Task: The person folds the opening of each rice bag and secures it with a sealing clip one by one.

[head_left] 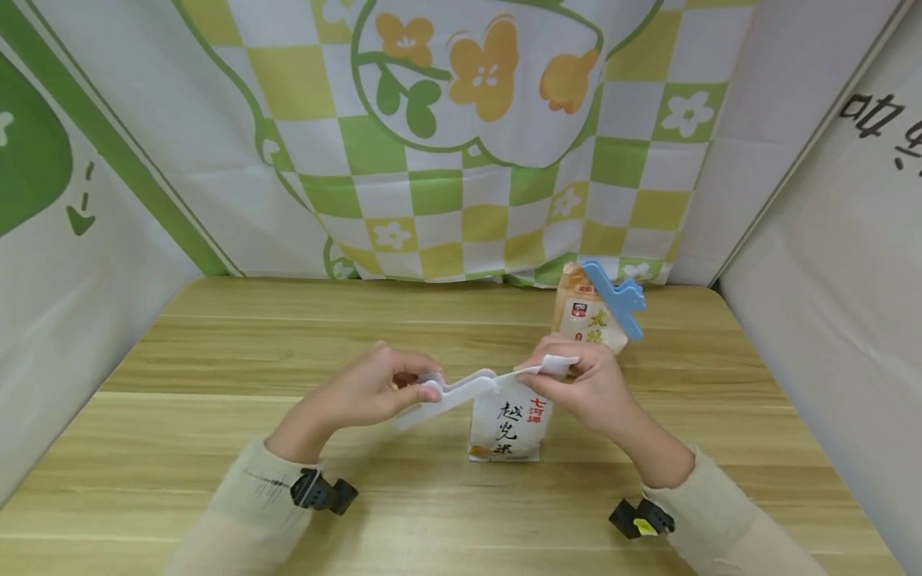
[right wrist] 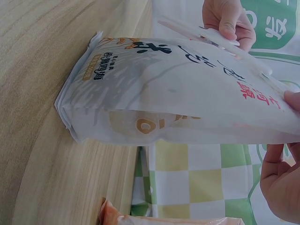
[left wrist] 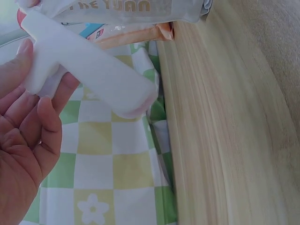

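A white bag clip (head_left: pixel 457 390) is pinched between the thumb and fingers of my left hand (head_left: pixel 360 390). Its right end meets the upper left corner of a white rice bag (head_left: pixel 500 420); I cannot tell whether the bag's edge is between its arms. Thumb and fingers of my right hand (head_left: pixel 594 388) pinch the folded top of that bag, which stands upright on the table. The left wrist view shows the clip (left wrist: pixel 93 65) close up, slanting beside the fingers. Black and red characters cover the bag's front (right wrist: pixel 197 79) in the right wrist view.
Behind my right hand stands an orange and clear bag (head_left: pixel 572 308) with a blue clip (head_left: pixel 615 300) across its top. The wooden table (head_left: pixel 238 352) ends at a green and yellow checked cloth (head_left: pixel 483 192) at the back. White panels rise on both sides.
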The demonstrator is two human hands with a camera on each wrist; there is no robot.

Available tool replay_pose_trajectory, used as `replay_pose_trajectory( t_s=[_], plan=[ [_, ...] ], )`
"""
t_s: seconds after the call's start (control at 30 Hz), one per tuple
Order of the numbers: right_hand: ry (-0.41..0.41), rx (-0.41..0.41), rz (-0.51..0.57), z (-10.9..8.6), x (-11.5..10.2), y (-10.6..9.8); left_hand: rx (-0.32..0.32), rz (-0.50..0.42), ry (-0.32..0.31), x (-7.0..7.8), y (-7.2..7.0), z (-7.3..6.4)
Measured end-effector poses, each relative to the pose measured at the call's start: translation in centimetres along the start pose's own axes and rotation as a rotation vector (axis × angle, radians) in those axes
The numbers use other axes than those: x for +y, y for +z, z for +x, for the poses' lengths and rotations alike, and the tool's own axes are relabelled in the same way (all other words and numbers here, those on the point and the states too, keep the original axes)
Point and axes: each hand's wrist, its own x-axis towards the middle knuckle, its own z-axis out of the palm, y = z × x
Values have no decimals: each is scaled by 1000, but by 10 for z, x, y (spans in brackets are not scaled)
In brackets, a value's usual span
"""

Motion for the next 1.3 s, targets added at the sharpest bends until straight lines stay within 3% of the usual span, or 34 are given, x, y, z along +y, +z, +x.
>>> replay_pose_trajectory(
  t_s=[0.57,0.83,1.1,1.2,1.3],
  plan=[
    [6,9,-23,0,1,0,38,-7,-48,1,9,2],
    [19,16,-20,-1,0,1,96,-26,17,-1,16,5],
    [14,26,-23,-2,0,1,131,-99,-2,2,25,8],
    [46,28,-61,-2,0,1,142,-112,-14,2,26,9],
    [131,26,-119,-3,-2,1,134,-143,-49,1,27,9]
  ],
)
